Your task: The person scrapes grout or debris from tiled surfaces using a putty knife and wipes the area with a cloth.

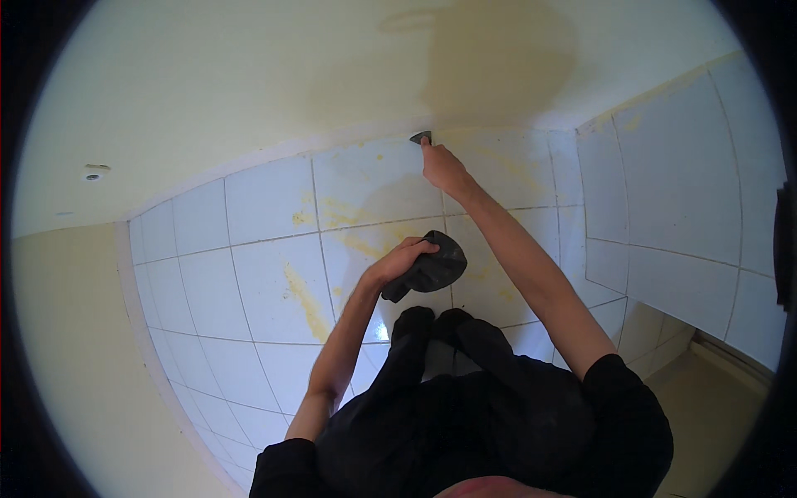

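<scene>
My right hand (446, 169) is stretched far forward, its fingers closed on a small dark flat blade, which looks like a scraper (422, 137). The blade lies at the line where the white tiles meet the cream wall, touching or very near it. Nearer to me, my left hand (401, 260) grips a dark grey, rounded, soft-looking thing (442, 263) with a tail hanging toward the lower left. Whether it is cloth or a rubber bowl I cannot tell. Its inside is hidden from view.
White floor tiles (274, 207) with dark joints carry yellow smears (305, 303). A cream wall (249, 91) runs along the far side, with a white socket-like fitting (95, 173) at the left. A tiled raised side (677, 183) stands to the right. My knees and dark shoes (413, 319) are close below.
</scene>
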Demonstrator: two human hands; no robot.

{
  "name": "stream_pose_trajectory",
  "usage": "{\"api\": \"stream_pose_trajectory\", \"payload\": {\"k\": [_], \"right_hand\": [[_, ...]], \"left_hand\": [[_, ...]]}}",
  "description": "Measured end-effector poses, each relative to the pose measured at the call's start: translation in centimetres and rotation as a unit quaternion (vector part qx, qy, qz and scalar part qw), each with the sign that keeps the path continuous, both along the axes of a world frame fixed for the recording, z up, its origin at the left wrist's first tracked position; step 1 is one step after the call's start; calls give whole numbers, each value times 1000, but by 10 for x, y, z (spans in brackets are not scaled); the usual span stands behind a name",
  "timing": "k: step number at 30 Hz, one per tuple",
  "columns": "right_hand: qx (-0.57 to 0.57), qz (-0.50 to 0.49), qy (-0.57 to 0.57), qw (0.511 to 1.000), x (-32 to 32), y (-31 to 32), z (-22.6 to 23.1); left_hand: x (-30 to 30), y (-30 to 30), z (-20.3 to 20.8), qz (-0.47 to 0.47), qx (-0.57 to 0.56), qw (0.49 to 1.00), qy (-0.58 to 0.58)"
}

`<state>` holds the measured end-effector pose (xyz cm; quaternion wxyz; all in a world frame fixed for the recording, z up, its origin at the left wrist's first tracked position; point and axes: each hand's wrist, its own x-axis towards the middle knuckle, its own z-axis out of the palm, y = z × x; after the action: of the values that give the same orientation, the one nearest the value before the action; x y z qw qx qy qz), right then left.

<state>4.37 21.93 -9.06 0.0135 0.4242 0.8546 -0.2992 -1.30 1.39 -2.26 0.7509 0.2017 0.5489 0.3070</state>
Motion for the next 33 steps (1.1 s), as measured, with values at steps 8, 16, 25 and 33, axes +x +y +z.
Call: {"api": "stream_pose_trajectory", "payload": {"k": [8,16,25,33], "right_hand": [[1,-16,-15,1000,34,-30,18],[-42,-9,-28,999,39,-29,20],[-22,27,-60,998,25,-12,21],[-47,66,-92,992,22,-11,30]], "left_hand": [[1,0,10,12,-7,1000,13],[2,0,4,-11,0,1000,5],[2,1,6,-13,4,1000,2],[3,-1,0,-10,2,1000,4]]}}
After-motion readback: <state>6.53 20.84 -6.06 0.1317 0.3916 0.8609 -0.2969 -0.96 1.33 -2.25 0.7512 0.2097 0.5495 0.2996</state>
